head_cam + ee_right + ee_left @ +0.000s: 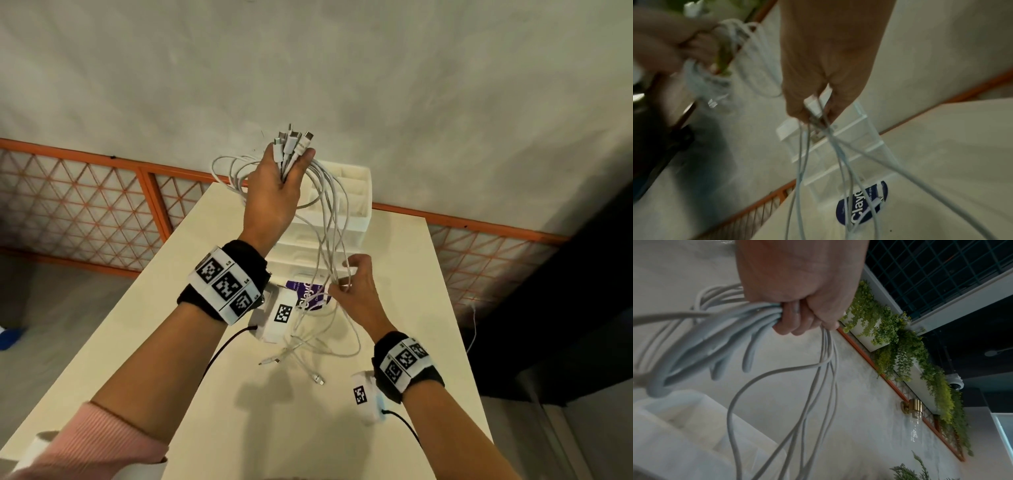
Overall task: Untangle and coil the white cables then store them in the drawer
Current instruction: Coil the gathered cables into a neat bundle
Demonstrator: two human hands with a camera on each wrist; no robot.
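My left hand point(279, 181) is raised high and grips a bundle of white cables point(325, 219) just below their plug ends point(291, 138), which stick up out of the fist. In the left wrist view the same left hand point(797, 308) holds the white cables point(813, 386) as they fall away in loops. Lower down, my right hand point(352, 287) pinches the hanging strands partway along. The right wrist view shows this right hand point(816, 107) pinching the white cables point(840, 155). Loose ends point(308, 359) trail on the table point(394, 428). A white drawer unit point(346, 205) stands behind the cables.
A round purple sticker point(308, 294) lies on the table under the cables, just in front of the drawer unit. An orange mesh fence point(85, 212) runs behind the table, against a pale wall. Left and right of the table lies floor.
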